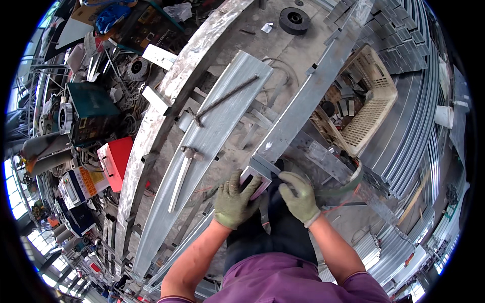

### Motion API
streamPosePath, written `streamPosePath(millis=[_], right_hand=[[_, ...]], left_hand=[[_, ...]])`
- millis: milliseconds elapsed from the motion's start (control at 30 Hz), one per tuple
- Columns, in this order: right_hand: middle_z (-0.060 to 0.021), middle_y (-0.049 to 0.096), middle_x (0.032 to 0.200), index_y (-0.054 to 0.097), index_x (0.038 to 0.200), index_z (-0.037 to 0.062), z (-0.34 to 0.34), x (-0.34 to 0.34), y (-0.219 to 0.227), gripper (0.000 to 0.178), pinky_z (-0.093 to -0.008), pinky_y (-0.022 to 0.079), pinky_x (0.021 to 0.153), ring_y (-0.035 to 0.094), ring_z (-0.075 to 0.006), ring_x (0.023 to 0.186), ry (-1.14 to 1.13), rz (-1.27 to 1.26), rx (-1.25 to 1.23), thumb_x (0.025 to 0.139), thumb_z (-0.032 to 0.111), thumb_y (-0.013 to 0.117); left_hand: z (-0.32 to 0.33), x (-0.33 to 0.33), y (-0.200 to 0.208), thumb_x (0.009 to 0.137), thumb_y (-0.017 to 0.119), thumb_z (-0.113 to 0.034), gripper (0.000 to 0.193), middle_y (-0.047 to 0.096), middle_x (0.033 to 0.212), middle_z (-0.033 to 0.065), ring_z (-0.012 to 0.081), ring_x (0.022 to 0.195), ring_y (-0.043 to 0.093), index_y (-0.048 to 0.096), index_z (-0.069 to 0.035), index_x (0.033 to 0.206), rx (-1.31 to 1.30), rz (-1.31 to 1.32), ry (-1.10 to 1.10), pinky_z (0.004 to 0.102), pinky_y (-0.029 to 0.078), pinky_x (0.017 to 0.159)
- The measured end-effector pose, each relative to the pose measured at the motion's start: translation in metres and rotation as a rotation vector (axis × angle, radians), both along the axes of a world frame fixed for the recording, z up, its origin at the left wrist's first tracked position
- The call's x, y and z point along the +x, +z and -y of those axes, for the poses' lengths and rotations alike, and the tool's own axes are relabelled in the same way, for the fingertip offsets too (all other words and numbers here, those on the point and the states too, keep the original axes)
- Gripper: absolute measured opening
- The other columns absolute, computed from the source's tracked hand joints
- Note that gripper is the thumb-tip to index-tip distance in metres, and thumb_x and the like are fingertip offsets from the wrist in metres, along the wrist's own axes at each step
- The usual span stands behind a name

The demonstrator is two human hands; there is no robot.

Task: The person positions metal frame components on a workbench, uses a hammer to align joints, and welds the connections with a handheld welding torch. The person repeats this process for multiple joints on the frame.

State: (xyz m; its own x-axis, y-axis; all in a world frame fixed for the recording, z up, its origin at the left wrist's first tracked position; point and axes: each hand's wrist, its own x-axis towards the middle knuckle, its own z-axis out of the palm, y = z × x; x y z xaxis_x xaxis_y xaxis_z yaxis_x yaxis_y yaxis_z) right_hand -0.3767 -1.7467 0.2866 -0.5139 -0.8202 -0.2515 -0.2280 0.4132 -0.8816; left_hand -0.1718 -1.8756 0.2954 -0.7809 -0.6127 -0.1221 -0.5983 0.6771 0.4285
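My left hand [234, 201], in a dirty pale green work glove, is closed on a short metal channel piece [259, 166] at the near end of a long grey metal beam [303, 108]. Its thumb lies over the piece's near edge. To the right of that end, my right hand [299, 198], in a matching glove, has its fingers loosely bent and the thumb apart, with nothing visible in it. On a wide metal channel [235, 86] to the left lie a hammer [189, 155] with a pale handle and a dark T-shaped metal rod [225, 101].
A cream plastic crate [371, 123] holding metal scraps stands right of the beam. Stacked metal profiles [404, 146] fill the far right. A long whitish beam [174, 83] curves along the left, beyond it a red box [117, 162] and clutter. A black wheel [294, 20] lies at the back.
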Motion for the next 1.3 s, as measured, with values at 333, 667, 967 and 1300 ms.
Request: streamPosePath(millis=[333,667,967,1300], right_hand=[[-0.0160,0.081,0.112,0.078,0.122,0.0023,-0.199,-0.097,-0.046,0.027,-0.0392,0.059,0.096,0.077,-0.0283,0.104,-0.311,-0.124,0.453,0.104,0.021,0.072],[-0.0202,0.081,0.117,0.078,0.126,0.0042,-0.231,-0.127,-0.056,0.035,-0.0410,0.059,0.098,0.078,-0.0349,0.108,-0.390,-0.273,0.633,0.101,0.028,0.071],[-0.0255,0.078,0.123,0.077,0.128,0.0027,-0.248,-0.270,-0.125,0.053,-0.0468,0.056,0.106,0.075,-0.0415,0.120,-0.629,-0.224,0.780,0.097,0.045,0.070],[-0.0211,0.079,0.114,0.076,0.124,-0.0112,-0.275,-0.342,-0.280,0.061,-0.0435,0.054,0.091,0.070,-0.0304,0.102,-0.358,0.232,0.893,0.089,0.038,0.082]], left_hand=[[0.000,0.001,-0.002,0.077,0.091,-0.032,0.080,0.052,0.153,0.0283,0.0477,0.128,0.061,0.066,-0.024,0.153,-0.007,0.005,-0.019,0.0554,0.055,0.103],[-0.004,0.005,-0.010,0.078,0.090,-0.023,0.071,0.052,0.153,0.0356,0.0513,0.125,0.063,0.071,-0.009,0.144,-0.054,-0.070,-0.023,0.0549,0.055,0.102],[-0.006,0.007,-0.017,0.077,0.093,-0.027,0.086,0.051,0.154,0.0352,0.0534,0.131,0.059,0.063,-0.017,0.157,-0.070,-0.039,-0.051,0.0577,0.052,0.104],[0.011,-0.013,0.009,0.069,0.096,-0.032,0.079,0.058,0.147,0.0247,0.0414,0.117,0.069,0.073,-0.022,0.144,-0.079,0.029,-0.058,0.0505,0.058,0.094]])
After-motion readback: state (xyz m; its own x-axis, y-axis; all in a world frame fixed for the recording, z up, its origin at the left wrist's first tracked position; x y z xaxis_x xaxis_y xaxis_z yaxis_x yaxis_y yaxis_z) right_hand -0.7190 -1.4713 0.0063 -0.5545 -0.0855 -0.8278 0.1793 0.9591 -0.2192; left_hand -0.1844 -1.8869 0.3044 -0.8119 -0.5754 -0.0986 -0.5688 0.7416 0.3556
